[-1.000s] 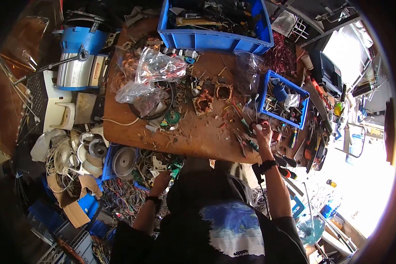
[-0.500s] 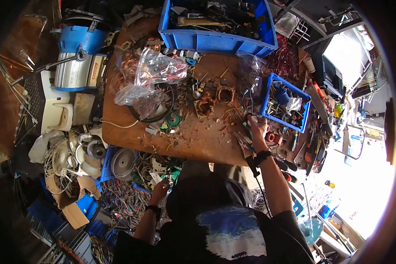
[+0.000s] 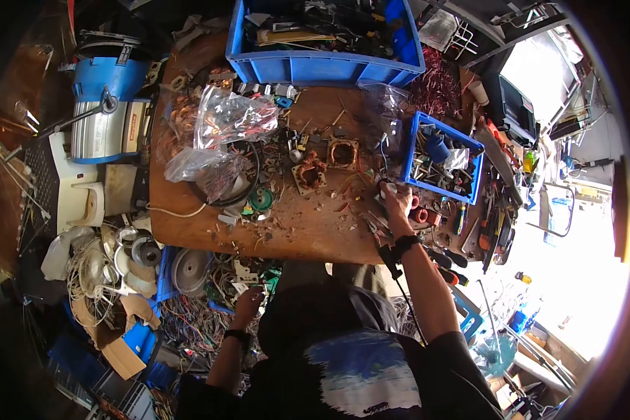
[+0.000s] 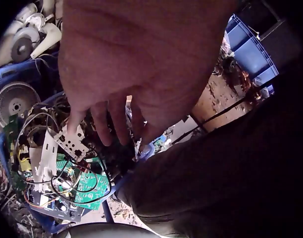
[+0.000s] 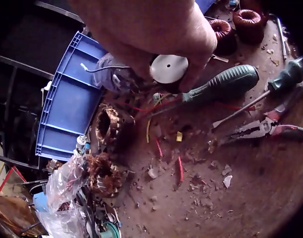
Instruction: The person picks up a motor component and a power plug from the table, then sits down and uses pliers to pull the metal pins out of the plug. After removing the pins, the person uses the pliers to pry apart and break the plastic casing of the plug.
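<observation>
My right hand (image 3: 397, 201) pinches a round part with a flat white face (image 5: 169, 68), a small hole at its centre and a dark edge, over the table's right side. Below it in the right wrist view lies a green-handled screwdriver (image 5: 226, 87). Two copper-wound ring coils (image 5: 221, 29) rest beside the hand. A second screwdriver (image 5: 285, 77) and red-handled pliers (image 5: 258, 130) lie close by. My left hand (image 3: 248, 306) hangs with loose fingers below the table's front edge, over a bin of scrap with green circuit boards (image 4: 91, 188) and a punched metal plate (image 4: 72, 144).
A large blue crate (image 3: 322, 68) stands at the table's back, a smaller blue crate (image 3: 437, 192) at right. Square motor stators (image 3: 343, 166) and clear plastic bags (image 3: 234, 119) lie on the brown table (image 3: 308, 238), among wire scraps. Tools crowd the right edge.
My right hand has moved left with the white-faced part, away from the copper coils, which now show beside it. The left hand stays low by the scrap bin. The head view has shifted slightly.
</observation>
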Action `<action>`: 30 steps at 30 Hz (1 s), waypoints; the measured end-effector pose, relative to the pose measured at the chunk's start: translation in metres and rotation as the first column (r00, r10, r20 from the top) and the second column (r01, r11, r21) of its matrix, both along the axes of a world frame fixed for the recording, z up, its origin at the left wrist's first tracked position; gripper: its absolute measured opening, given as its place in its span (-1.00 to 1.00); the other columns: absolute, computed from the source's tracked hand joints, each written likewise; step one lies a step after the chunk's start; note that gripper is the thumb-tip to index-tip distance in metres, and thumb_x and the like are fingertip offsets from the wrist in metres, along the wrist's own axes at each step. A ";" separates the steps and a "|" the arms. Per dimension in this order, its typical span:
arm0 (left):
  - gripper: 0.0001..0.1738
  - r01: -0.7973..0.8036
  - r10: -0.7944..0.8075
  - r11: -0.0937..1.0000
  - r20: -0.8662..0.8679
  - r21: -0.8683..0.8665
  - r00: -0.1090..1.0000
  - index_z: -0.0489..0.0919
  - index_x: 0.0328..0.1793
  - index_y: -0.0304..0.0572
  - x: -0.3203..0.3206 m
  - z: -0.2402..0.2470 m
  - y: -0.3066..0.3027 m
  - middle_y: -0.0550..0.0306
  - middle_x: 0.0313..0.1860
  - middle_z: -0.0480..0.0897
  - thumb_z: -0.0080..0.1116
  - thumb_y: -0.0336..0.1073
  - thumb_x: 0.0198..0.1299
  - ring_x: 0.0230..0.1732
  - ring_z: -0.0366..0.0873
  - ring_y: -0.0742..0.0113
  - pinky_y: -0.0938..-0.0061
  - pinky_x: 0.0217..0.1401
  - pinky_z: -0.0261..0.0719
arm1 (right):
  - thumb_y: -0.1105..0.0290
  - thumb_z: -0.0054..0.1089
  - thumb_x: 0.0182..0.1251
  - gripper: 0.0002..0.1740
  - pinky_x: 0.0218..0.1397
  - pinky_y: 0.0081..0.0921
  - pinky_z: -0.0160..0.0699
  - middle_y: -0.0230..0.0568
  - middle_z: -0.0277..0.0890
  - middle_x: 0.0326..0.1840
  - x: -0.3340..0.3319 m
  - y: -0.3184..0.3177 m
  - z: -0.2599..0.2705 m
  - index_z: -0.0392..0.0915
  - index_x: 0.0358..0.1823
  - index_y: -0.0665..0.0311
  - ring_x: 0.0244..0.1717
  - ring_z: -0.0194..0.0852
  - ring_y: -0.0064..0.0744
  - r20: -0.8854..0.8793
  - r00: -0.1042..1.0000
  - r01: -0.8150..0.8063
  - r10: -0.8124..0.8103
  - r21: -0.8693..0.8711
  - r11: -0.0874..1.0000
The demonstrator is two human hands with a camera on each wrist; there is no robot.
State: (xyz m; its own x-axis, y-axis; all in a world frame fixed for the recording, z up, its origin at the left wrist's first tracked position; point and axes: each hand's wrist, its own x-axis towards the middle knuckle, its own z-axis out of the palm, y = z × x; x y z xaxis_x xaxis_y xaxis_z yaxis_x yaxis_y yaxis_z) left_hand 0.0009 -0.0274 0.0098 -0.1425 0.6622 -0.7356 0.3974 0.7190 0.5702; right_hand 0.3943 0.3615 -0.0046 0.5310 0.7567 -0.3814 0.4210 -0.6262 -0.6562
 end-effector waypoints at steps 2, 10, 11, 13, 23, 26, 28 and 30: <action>-0.67 0.009 -0.009 1.000 -0.002 0.001 1.000 0.70 0.16 -0.18 0.000 -0.001 0.002 -0.04 0.09 0.76 0.21 -0.20 0.36 0.11 0.71 -0.03 0.17 0.18 0.65 | -0.06 0.59 0.03 -0.24 0.24 -0.22 0.55 0.04 0.63 0.09 -0.011 0.000 0.027 0.51 0.10 0.34 0.12 0.63 -0.02 -0.008 1.000 0.008 -0.008 -0.072 0.997; -0.69 -0.095 0.094 0.992 0.016 0.082 0.995 0.68 0.16 -0.23 0.007 0.015 0.024 -0.10 0.07 0.75 0.26 -0.30 0.34 0.08 0.72 -0.02 0.23 0.13 0.67 | -0.03 0.62 0.04 -0.26 0.21 -0.23 0.57 -0.02 0.67 0.05 -0.009 0.001 0.028 0.51 0.10 0.32 0.08 0.66 -0.07 0.030 1.000 0.005 -0.003 -0.051 0.999; -0.69 -0.087 0.086 0.993 0.014 0.080 0.996 0.68 0.16 -0.23 0.008 0.022 0.035 -0.10 0.07 0.75 0.26 -0.30 0.34 0.08 0.72 -0.02 0.23 0.13 0.67 | -0.03 0.61 0.06 -0.26 0.20 -0.21 0.58 0.00 0.67 0.04 -0.007 0.001 0.020 0.51 0.10 0.33 0.07 0.66 -0.05 0.050 0.998 -0.025 0.025 -0.006 1.000; -0.70 0.056 -0.018 0.945 -0.119 0.322 0.993 0.65 0.19 -0.24 0.013 0.053 0.082 -0.10 0.05 0.74 0.23 -0.33 0.38 0.04 0.73 -0.02 0.24 0.08 0.67 | -0.04 0.59 0.08 -0.27 0.19 -0.20 0.59 0.01 0.67 0.03 -0.005 0.001 0.013 0.52 0.10 0.34 0.06 0.67 -0.02 0.068 0.997 -0.041 0.039 0.035 0.999; -0.38 0.519 -0.353 0.509 -0.383 0.687 0.854 0.45 0.42 -0.19 0.103 0.115 0.365 -0.12 0.29 0.56 0.40 -0.37 0.24 0.30 0.54 -0.07 0.23 0.40 0.55 | 0.35 0.32 0.45 -0.54 0.00 -0.39 0.67 -0.16 0.61 0.02 0.009 -0.071 0.091 0.37 0.28 0.26 -0.02 0.66 -0.38 -0.359 0.926 -0.058 0.116 0.168 0.984; -0.15 0.677 -0.377 0.502 -0.568 0.538 0.732 0.30 0.56 -0.04 0.136 0.078 0.417 -0.03 0.47 0.38 0.44 -0.02 0.22 0.48 0.37 -0.01 -0.26 0.53 0.28 | 0.38 0.25 0.51 -0.70 0.08 -0.47 0.61 -0.23 0.60 -0.03 0.028 -0.123 0.114 0.48 0.16 0.31 0.03 0.63 -0.46 -0.517 0.847 -0.056 0.118 0.135 0.989; -0.03 0.727 -0.368 0.542 -0.658 0.422 0.657 0.25 0.61 0.01 0.156 0.060 0.436 -0.01 0.50 0.34 0.48 0.06 0.14 0.51 0.32 -0.01 -0.29 0.53 0.26 | 0.40 0.24 0.51 -0.75 0.13 -0.48 0.59 -0.26 0.61 -0.01 0.044 -0.159 0.121 0.52 0.11 0.34 0.05 0.60 -0.49 -0.528 0.835 -0.130 0.156 0.086 0.988; 0.00 0.736 -0.382 0.567 -0.674 0.369 0.633 0.29 0.60 0.03 0.163 0.044 0.448 -0.03 0.47 0.37 0.54 0.06 0.08 0.48 0.33 -0.06 -0.25 0.56 0.21 | 0.42 0.23 0.50 -0.76 0.10 -0.49 0.62 -0.26 0.64 -0.01 0.049 -0.188 0.132 0.55 0.09 0.38 0.01 0.63 -0.50 -0.548 0.832 -0.057 0.084 0.066 0.996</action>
State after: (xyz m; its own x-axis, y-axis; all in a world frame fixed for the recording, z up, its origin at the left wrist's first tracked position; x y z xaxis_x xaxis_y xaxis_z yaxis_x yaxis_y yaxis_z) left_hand 0.1643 0.4209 0.0540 0.2200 0.9667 -0.1306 0.9180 -0.1599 0.3628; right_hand 0.4430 0.1733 0.1273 0.1885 0.8077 -0.5587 0.0246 -0.5726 -0.8195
